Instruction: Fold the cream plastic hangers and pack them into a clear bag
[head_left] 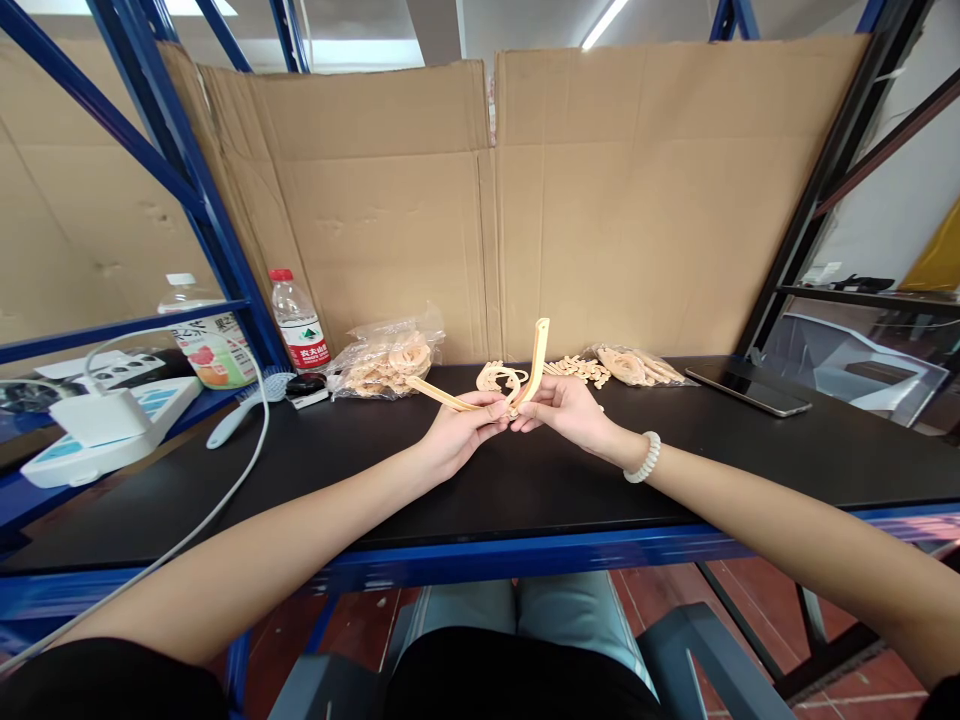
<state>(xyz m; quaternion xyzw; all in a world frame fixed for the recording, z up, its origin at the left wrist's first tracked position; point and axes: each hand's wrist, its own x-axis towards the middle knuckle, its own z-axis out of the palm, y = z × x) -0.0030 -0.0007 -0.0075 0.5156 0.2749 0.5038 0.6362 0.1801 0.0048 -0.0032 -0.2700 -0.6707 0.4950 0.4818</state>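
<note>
Above the black tabletop my two hands meet around light wooden strips. My left hand (466,430) is closed on one wooden strip (441,395), which points out to the left. In my right hand (564,408) a second wooden strip (539,352) stands nearly upright, pinched between the fingers. The strips come together at the fingertips, where I cannot make out how they join. Just behind lie curved wooden pieces (496,375), partly covered by my hands. A heap of small wooden pieces (581,369) sits beyond my right hand.
Bags of wooden pieces lie at the back, one left (388,362) and one right (637,366). A red-capped bottle (300,322), a brush (244,408) and a power strip (112,440) are on the left. A phone (748,388) lies right. Cardboard (660,200) walls the back.
</note>
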